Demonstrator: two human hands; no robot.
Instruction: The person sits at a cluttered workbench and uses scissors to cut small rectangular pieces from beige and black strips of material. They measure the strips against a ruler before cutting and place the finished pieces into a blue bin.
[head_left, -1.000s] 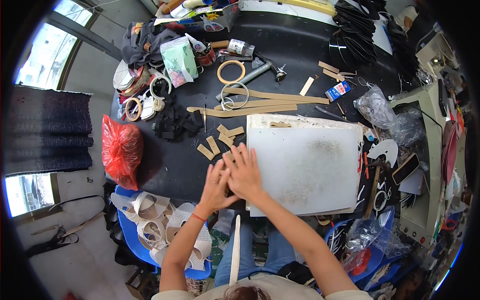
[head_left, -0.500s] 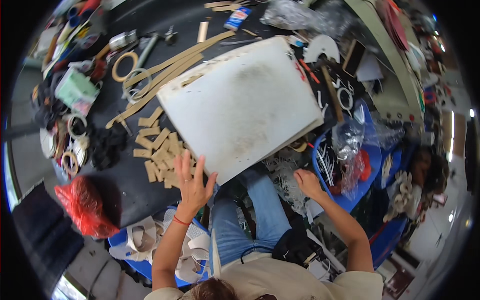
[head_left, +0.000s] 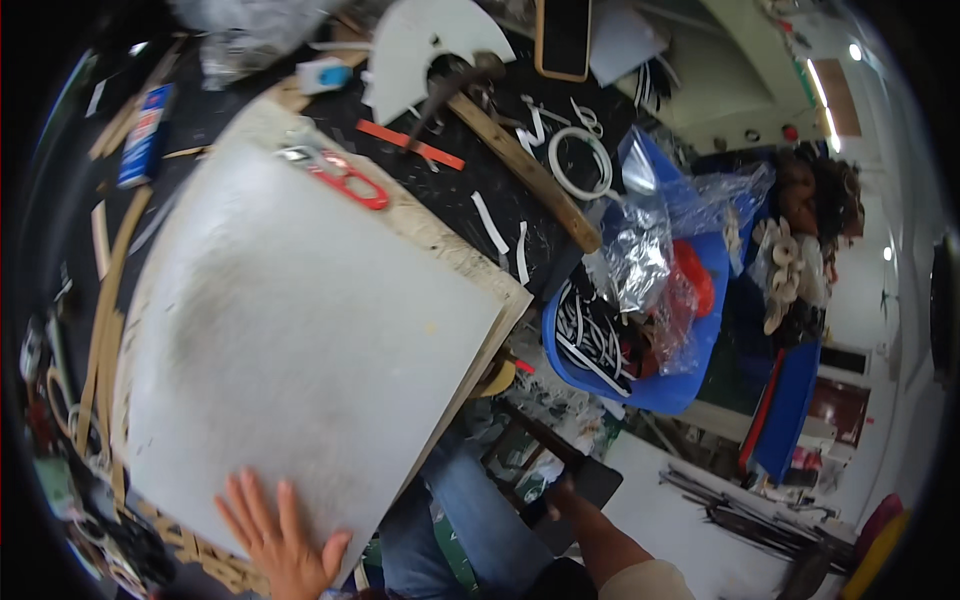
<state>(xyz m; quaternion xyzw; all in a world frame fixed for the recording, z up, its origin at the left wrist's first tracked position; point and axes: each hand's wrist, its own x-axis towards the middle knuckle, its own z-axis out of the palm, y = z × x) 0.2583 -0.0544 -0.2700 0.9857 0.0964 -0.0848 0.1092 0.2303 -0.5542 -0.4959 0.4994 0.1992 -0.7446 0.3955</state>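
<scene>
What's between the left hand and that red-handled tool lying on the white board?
Just a smudged stretch of the white board; the head view shows no object between the left hand and the red-handled tool.

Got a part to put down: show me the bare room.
The middle of the white board is smudged but bare, between the left hand and the red-handled snips. Crowded: the black tabletop past the snips, with wood-handled tool, red strip, white ring.

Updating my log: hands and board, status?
Left hand spread on white board. Right hand at dark stool, grip unclear. Red-handled tool at board's upper edge.
</scene>
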